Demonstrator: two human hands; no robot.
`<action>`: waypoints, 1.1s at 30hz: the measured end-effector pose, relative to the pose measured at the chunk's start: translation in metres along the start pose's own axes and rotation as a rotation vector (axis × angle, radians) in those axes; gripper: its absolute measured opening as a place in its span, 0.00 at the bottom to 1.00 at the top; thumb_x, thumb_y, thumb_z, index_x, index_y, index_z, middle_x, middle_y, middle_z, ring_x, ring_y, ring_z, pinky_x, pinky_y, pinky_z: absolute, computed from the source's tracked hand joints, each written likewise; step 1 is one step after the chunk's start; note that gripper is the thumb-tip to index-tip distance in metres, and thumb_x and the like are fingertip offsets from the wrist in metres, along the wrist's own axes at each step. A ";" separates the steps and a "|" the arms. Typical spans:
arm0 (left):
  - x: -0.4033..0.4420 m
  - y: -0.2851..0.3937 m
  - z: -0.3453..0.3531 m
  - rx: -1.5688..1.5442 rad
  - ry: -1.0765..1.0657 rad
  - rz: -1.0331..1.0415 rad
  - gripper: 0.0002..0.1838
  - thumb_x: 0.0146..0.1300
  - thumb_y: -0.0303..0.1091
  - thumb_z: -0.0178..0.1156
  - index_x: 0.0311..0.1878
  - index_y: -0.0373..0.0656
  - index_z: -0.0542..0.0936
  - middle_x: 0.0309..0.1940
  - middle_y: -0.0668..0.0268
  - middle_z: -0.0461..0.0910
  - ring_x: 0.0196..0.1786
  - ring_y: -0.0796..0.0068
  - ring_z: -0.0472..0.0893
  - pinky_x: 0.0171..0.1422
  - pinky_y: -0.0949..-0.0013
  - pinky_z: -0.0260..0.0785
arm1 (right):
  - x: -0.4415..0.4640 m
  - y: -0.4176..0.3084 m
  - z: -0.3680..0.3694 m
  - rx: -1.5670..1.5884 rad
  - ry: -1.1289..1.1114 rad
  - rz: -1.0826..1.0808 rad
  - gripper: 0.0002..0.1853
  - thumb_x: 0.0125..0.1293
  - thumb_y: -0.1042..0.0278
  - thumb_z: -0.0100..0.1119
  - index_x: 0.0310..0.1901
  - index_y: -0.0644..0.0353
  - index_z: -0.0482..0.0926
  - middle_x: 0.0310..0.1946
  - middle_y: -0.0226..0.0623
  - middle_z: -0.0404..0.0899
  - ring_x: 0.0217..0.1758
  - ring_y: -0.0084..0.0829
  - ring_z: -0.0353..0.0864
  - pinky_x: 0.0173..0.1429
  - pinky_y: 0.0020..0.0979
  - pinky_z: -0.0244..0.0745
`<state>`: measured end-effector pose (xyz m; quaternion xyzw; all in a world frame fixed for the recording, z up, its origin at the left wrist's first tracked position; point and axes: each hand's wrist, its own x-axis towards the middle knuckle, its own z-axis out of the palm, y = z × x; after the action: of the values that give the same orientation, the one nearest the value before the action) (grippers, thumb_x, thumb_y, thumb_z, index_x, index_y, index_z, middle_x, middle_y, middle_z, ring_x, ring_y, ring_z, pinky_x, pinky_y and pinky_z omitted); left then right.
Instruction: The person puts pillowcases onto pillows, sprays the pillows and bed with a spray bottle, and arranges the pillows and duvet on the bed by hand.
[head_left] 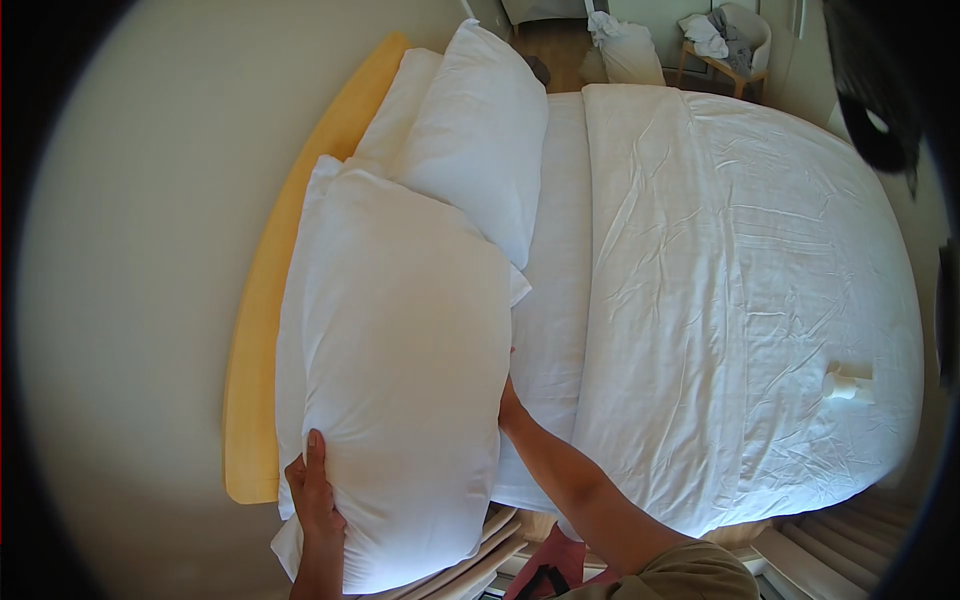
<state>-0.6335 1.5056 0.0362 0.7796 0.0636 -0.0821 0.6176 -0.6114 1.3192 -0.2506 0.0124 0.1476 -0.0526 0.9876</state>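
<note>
A plump white pillow leans over other bedding at the near side of the bed. My left hand grips its left edge, with the thumb on the front and the fingers curled behind. On the opposite edge, my right hand holds the same pillow from the side, its fingers mostly hidden behind the cloth. Another white pillow is propped farther along, in front of one more against the headboard.
A white duvet with a folded-back band covers the bed. A white roll-like object lies on it. Beyond the bed are a chair with cloths and a white bundle on the floor. Curtains hang at the near side.
</note>
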 end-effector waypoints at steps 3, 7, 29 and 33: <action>-0.010 0.009 0.014 -0.024 -0.001 0.010 0.17 0.63 0.46 0.60 0.25 0.44 0.76 0.22 0.71 0.76 0.26 0.83 0.74 0.33 0.75 0.70 | 0.024 0.010 -0.011 -0.043 -0.004 0.048 0.41 0.61 0.29 0.41 0.63 0.58 0.64 0.55 0.35 0.72 0.55 0.31 0.72 0.56 0.33 0.71; -0.004 -0.019 0.004 0.043 0.048 0.039 0.18 0.67 0.44 0.56 0.22 0.45 0.74 0.19 0.74 0.74 0.22 0.86 0.71 0.30 0.77 0.66 | 0.045 0.008 -0.044 -0.360 0.121 0.010 0.37 0.65 0.33 0.43 0.61 0.60 0.66 0.52 0.36 0.74 0.53 0.30 0.74 0.55 0.31 0.72; 0.081 -0.011 0.030 0.752 -0.200 0.147 0.27 0.68 0.47 0.51 0.61 0.36 0.66 0.24 0.72 0.69 0.28 0.82 0.67 0.37 0.78 0.61 | 0.156 -0.167 -0.023 -0.920 0.648 -0.343 0.31 0.66 0.42 0.49 0.51 0.69 0.75 0.46 0.43 0.78 0.43 0.33 0.79 0.47 0.31 0.73; 0.120 0.058 0.076 0.860 -0.229 0.718 0.36 0.62 0.36 0.57 0.70 0.43 0.53 0.57 0.53 0.62 0.59 0.58 0.62 0.60 0.58 0.59 | 0.156 -0.183 -0.001 -0.664 0.626 -0.527 0.32 0.62 0.46 0.58 0.56 0.68 0.72 0.47 0.41 0.78 0.47 0.28 0.77 0.48 0.28 0.73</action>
<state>-0.5082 1.4179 0.0499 0.9196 -0.3118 0.0302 0.2370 -0.4832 1.1221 -0.2986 -0.3238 0.4422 -0.2435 0.8002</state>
